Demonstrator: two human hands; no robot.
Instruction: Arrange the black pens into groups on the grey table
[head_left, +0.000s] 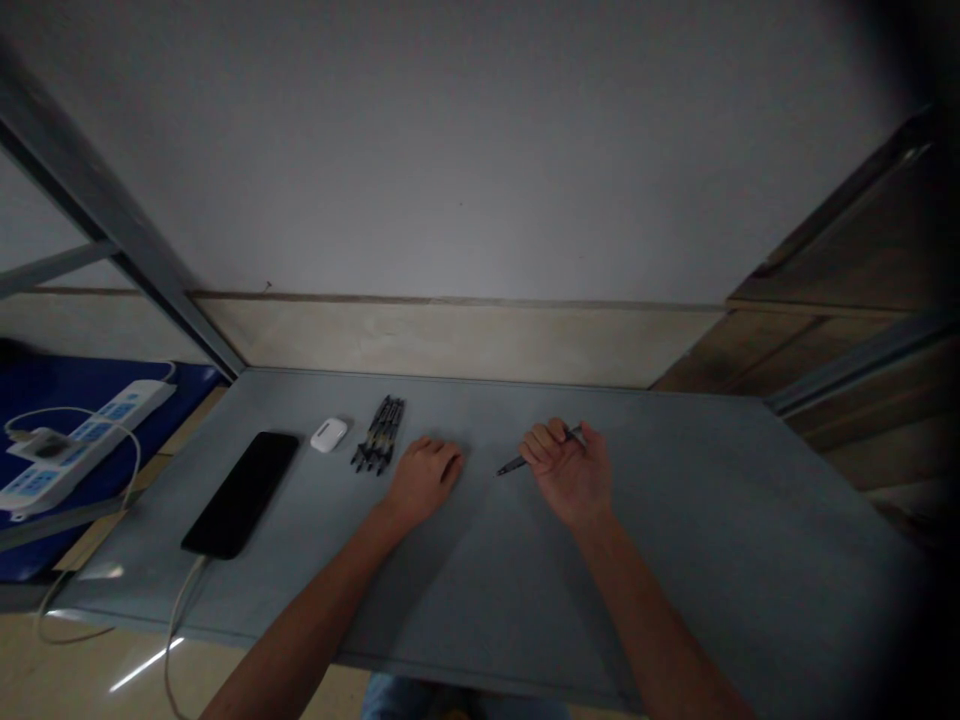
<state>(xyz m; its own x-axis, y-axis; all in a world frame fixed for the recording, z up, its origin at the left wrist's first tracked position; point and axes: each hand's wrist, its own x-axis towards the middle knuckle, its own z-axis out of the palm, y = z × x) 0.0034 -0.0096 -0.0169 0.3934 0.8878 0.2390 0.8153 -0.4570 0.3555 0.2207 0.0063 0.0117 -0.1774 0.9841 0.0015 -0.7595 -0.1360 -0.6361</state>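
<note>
A dark pen (512,466) is held in my right hand (574,470), which is turned palm up with its fingers curled around the barrel; the pen's tip points left, toward the table's middle. My left hand (426,480) rests on the grey table (465,570) with its fingers curled together, and nothing shows in it. Just left of that hand lies a bundle of several dark pens (380,435), side by side. Beyond them to the left is a small white case (328,434).
A black phone (241,495) with a white cable lies on the table's left part. Further left, a white power strip (90,440) sits on a blue surface (45,385). A wall runs behind the table, with metal frame bars at both sides.
</note>
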